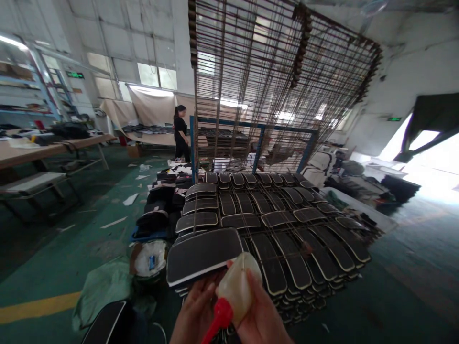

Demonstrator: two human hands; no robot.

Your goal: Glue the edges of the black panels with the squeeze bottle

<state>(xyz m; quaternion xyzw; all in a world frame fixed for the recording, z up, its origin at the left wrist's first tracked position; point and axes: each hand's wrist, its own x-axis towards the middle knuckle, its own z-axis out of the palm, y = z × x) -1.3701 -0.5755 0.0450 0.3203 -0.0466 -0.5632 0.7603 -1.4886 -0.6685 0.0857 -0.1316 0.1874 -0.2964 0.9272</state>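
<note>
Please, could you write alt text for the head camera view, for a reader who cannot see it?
The right hand holds a pale bottle with a red nozzle, the left hand close beside it, before a light-edged dark panel. Rows of similar panels lie beyond, with wire racks rising behind them.

Nothing legible: left green sign (75,75) and right green sign (394,119) look blurred

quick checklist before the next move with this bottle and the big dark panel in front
1. Bottle gripped by right hand: ok
2. Red nozzle fitted on bottle: ok
3. Nozzle aimed at panel: not ok, it points away, toward the wearer
4. Left hand gripping panel: cannot tell, fingers are near its edge
5. Other person out of the way: ok, in the background
</note>
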